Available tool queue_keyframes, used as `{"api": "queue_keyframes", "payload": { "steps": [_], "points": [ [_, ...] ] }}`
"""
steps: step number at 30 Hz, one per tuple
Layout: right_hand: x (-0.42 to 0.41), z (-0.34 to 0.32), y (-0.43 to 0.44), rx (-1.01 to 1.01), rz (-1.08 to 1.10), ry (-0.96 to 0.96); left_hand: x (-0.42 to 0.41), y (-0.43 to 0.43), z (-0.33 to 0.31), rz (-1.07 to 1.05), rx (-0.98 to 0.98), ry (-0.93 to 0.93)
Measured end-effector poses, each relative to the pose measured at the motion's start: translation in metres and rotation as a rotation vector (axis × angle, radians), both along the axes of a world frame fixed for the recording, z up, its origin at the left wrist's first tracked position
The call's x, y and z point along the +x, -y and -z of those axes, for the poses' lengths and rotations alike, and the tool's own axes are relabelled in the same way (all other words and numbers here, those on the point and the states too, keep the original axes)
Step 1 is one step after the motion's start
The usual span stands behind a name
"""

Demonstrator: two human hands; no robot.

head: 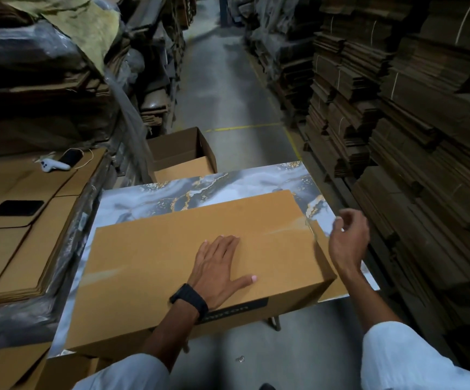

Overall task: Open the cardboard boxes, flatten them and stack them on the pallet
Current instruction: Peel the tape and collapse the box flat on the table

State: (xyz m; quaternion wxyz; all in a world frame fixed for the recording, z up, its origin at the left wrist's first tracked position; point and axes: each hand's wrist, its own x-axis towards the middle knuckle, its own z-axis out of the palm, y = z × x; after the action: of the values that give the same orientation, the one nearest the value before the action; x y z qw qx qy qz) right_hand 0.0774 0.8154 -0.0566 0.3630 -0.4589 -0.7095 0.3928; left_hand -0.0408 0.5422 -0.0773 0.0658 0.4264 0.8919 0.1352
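Where the arms enter, bottom edge: pale sleeves (414, 358) reach up into the frame from the lower left and lower right.
Left hand (219, 266): lies flat on the top of the cardboard box, fingers straight and spread, thumb out to the right, gripping nothing.
Watch (190, 301): a black band on the left wrist, just above the box's near edge.
Cardboard box (149, 266): closed and not yet flattened, it lies lengthwise across the lower centre, on the table; a black label strip (239, 306) runs along its near face, and a side flap (331, 289) juts out at its right end.
Right hand (348, 235): raised at the right end of the box, fingers curled with thumb and forefinger close together; whether they pinch anything cannot be told.
Table (149, 198): a grey-white marbled top with gold veins, bare beyond the box; one dark leg (274, 322) shows below the near edge.
Flattened stack (22, 249): flat cardboard sheets piled at the left, beside the table; on top lie a black phone (17, 208), a white handheld device (52, 164) and a second dark phone (70, 157) with a thin cable.
Open box (183, 153): stands just past the table's far edge, centre of the frame, flaps up.
Floor (222, 88): grey concrete aisle running to the top centre, crossed by a yellow line (242, 127).
Far stacks (397, 108): tall piles of flat cardboard fill the right side; wrapped piles (45, 66) fill the upper left.
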Motion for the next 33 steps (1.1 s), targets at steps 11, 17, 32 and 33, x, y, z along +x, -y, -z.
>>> {"api": "queue_keyframes", "payload": {
  "steps": [11,17,32,33],
  "points": [
    [-0.074,-0.028,0.126,0.622,-1.166,0.76,-0.042,0.136,-0.026,-0.171,-0.167,0.082],
    [-0.087,-0.038,0.142,0.58,-1.161,0.953,-0.04,0.142,-0.034,-0.145,-0.122,0.113],
    [0.026,-0.068,0.193,1.031,-0.729,0.54,0.034,0.171,-0.078,0.078,0.362,-0.609],
    [0.036,-0.057,0.197,1.065,-0.685,0.482,0.041,0.176,-0.087,0.093,0.403,-0.555]
  ]
}}
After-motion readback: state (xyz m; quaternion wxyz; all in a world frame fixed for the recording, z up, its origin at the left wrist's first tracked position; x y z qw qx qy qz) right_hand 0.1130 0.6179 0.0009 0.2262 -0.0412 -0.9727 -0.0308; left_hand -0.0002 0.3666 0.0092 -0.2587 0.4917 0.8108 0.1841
